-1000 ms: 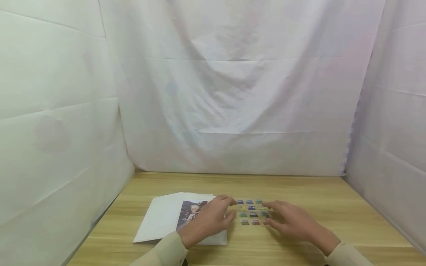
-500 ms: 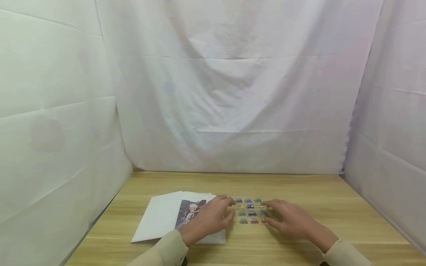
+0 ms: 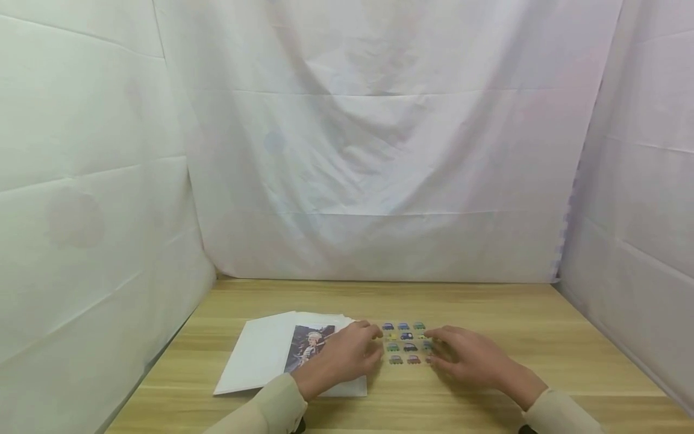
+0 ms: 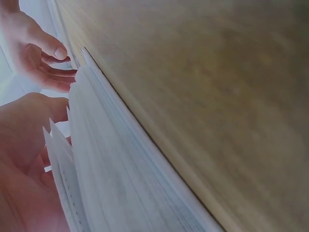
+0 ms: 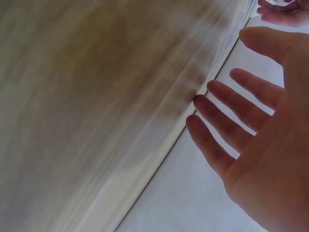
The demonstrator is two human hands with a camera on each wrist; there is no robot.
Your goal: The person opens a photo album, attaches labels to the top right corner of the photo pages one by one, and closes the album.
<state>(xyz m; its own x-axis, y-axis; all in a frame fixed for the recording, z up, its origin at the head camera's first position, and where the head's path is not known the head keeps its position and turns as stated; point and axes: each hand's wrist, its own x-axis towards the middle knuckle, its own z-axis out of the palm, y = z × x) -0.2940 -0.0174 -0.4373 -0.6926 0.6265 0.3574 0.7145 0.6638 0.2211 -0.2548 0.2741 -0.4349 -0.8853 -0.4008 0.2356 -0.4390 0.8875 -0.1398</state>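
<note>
Worktop (image 3: 509, 416) carries an open white book (image 3: 246, 355); left hand (image 3: 351, 352), loosely bent, hangs over the book; right hand (image 3: 474, 358) is spread wide; neither visibly grips anything. Between them lies a clear sheet (image 3: 402, 354) of printed cars (image 3: 410, 347).

A wood-grained table (image 3: 504, 307) lies beneath the grip. Beyond it hangs a creased white backdrop (image 3: 379, 157), probably cloth, with pale side panels (image 3: 87, 181) left and right.
</note>
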